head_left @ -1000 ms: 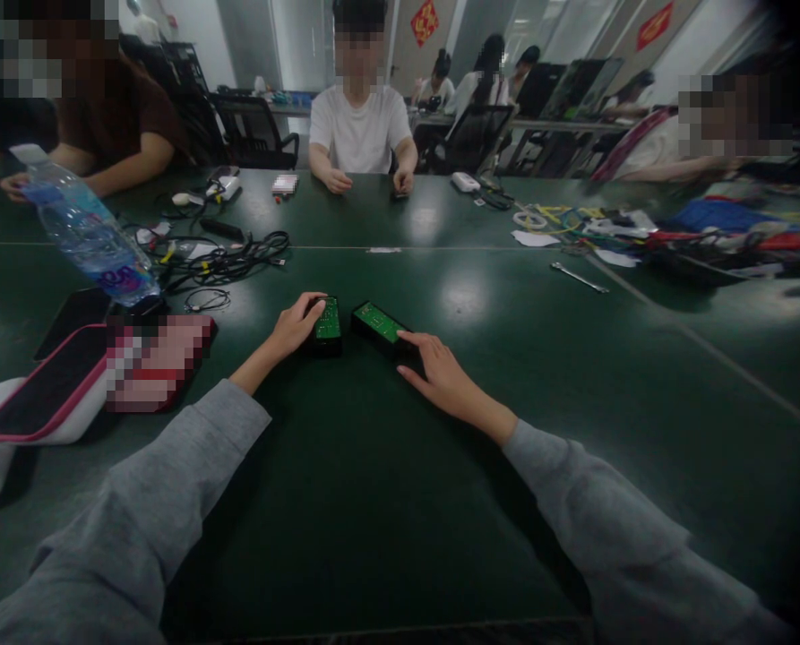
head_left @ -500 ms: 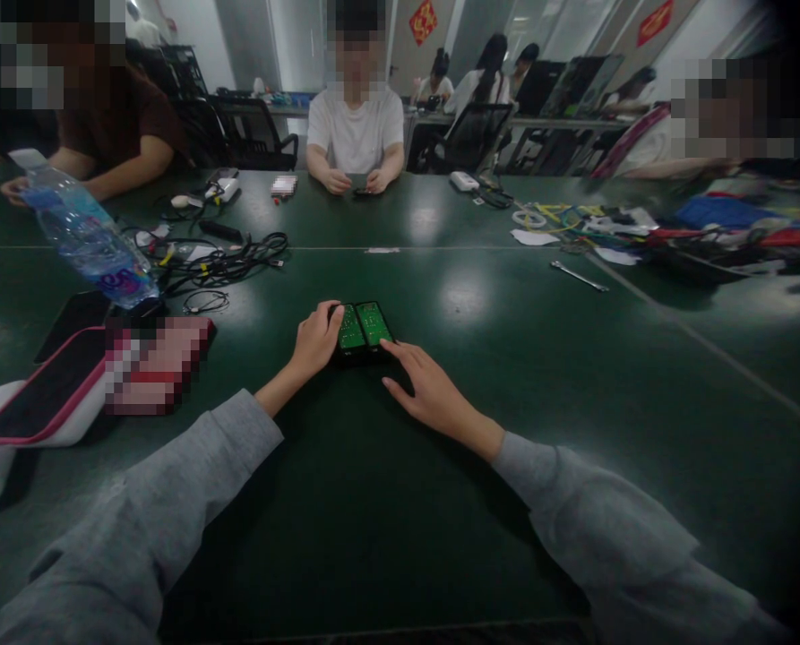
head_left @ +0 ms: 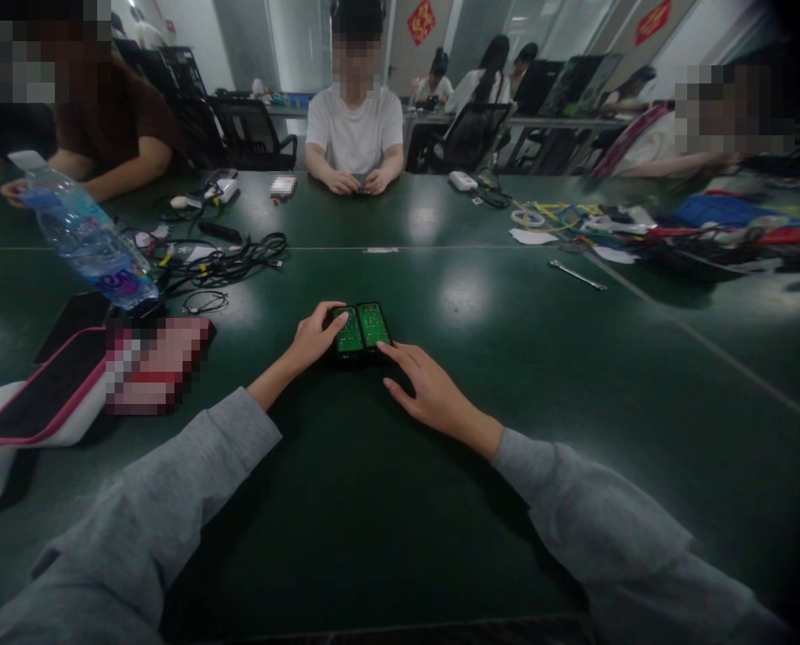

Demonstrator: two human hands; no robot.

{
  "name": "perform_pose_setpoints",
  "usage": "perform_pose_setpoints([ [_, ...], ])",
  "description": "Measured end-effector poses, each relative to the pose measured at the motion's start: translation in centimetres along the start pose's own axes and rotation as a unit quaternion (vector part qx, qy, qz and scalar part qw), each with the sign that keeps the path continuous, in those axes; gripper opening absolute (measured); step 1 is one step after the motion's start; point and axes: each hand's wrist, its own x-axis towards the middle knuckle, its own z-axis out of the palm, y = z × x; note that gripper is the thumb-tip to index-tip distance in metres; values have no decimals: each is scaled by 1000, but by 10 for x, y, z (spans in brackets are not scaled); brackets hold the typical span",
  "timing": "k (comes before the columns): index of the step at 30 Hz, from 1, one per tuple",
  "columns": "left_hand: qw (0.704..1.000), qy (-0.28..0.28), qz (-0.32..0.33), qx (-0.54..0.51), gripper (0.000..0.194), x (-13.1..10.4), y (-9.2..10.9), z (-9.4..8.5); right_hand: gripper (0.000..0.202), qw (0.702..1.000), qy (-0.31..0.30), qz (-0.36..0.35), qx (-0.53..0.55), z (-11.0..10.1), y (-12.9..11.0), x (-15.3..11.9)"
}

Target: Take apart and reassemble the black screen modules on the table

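Note:
A small black case with two green panels [head_left: 374, 324] side by side lies on the dark green table in front of me. Small pale marks dot the panels; I cannot tell what they are. My left hand [head_left: 319, 336] grips its left side, thumb over the left panel and fingers along the far left edge. At the near right corner, my right hand [head_left: 426, 381] rests with its index fingertip touching the case. Its fingers are stretched out and the thumb is apart, holding nothing.
Left are a tilted water bottle [head_left: 97, 246], a pink-edged phone [head_left: 54, 385] and tangled black cables [head_left: 238, 260]. To the right lie a wrench [head_left: 578, 275] and a heap of coloured wires [head_left: 594, 219]. A person in a white shirt [head_left: 356, 134] sits opposite.
The case has turned slightly and shifted a little toward me, with my left hand still on it. My right hand has barely moved.

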Motion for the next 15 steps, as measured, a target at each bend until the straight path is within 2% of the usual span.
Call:
perform_pose_setpoints([
  [15, 1000, -16, -1, 20, 43, -2, 6, -2, 60, 998, -12, -13, -53, -1, -2, -1],
])
